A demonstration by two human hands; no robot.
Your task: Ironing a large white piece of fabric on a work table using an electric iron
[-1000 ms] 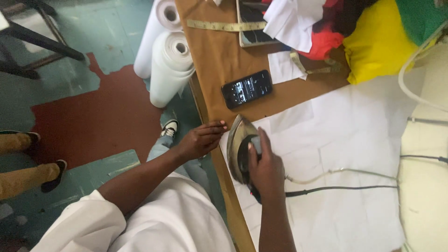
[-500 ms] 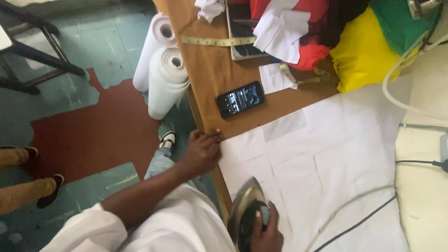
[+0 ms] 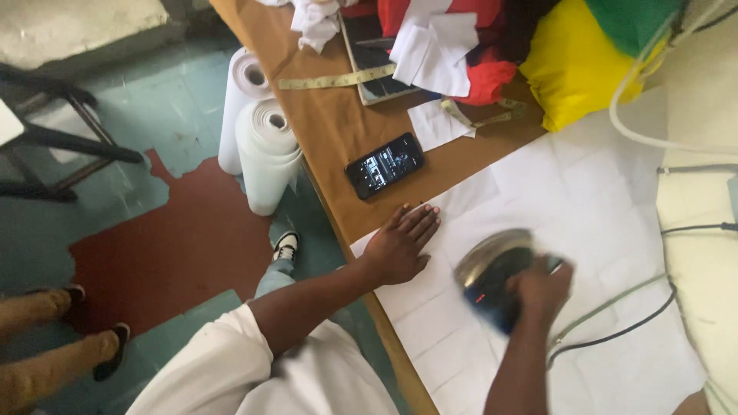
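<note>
Near the table's left edge, the left hand (image 3: pixel 400 246) lies flat, fingers spread, on the white fabric (image 3: pixel 584 253). Farther from that edge, the right hand (image 3: pixel 542 288) is closed around the handle of the electric iron (image 3: pixel 492 273), blurred, resting on the fabric. A black smartphone (image 3: pixel 384 164) lies on bare wood beyond.

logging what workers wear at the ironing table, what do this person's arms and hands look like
Both hands are bare: no gloves, rings or watch show on the left hand or the motion-blurred right hand. A short white sleeve covers the left upper arm; both forearms are uncovered.
</note>
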